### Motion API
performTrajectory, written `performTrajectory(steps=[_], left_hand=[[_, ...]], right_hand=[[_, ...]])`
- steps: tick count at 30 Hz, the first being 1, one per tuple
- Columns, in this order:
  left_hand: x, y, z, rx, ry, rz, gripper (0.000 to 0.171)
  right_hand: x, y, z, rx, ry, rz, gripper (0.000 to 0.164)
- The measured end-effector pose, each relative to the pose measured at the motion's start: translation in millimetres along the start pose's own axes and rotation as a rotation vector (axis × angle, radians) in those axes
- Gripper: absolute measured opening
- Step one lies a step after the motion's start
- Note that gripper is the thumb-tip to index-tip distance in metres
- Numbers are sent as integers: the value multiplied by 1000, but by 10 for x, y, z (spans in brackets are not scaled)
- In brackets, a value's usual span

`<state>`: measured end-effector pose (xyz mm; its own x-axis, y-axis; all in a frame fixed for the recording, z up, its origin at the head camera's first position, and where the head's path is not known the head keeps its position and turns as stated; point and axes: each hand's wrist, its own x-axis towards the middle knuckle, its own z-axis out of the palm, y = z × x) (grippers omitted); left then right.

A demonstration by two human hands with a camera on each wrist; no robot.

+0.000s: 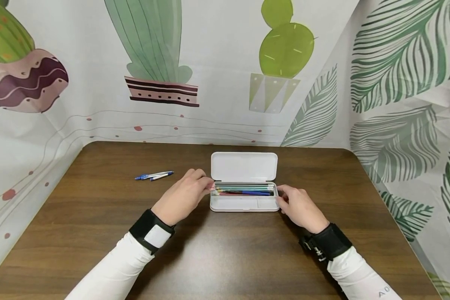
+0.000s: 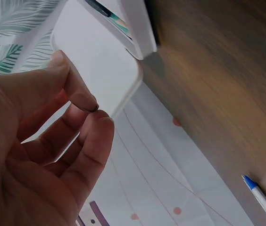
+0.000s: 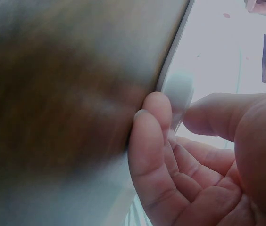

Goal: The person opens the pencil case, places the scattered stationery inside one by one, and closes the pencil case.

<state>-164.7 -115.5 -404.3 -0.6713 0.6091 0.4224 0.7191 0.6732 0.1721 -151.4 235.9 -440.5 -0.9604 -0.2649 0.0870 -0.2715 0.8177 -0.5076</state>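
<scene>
A white pencil case [image 1: 234,203] lies on the table with its lid [image 1: 243,166] raised at the back. Several pencils and a blue pen [image 1: 253,193] lie lengthwise in its rear compartment. At the case's left end is my left hand [image 1: 183,196]; in the left wrist view its thumb and fingertips meet beside the lid, with nothing visible between them. My right hand [image 1: 301,207] grips the right end of the case, thumb on one side of the wall and curled fingers on the other, as the right wrist view shows.
Two blue-and-white pens [image 1: 153,176] lie side by side on the brown wooden table [image 1: 225,254], left of the case. Behind the table's far edge hangs a fabric backdrop [image 1: 225,116] printed with cacti and leaves.
</scene>
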Motion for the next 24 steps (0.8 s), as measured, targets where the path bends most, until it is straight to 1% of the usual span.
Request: performTrajectory(steps=[9,12,15,20,24], left_hand=[[103,136,81,32,1,55,5],[137,180,104,27,8,74,4],[175,228,107,10,7,79,4],[275,312,148,-11,11,96,6],[355,384,196,-7,15,115,7]], right_hand=[[3,13,5,-3,6,-7,33],[3,19,9,-7,7,-9,33],[2,20,8,-8,7,-9,33],[0,25,5,4,3,-1,34],[-1,23,6,8,-2,0,34]])
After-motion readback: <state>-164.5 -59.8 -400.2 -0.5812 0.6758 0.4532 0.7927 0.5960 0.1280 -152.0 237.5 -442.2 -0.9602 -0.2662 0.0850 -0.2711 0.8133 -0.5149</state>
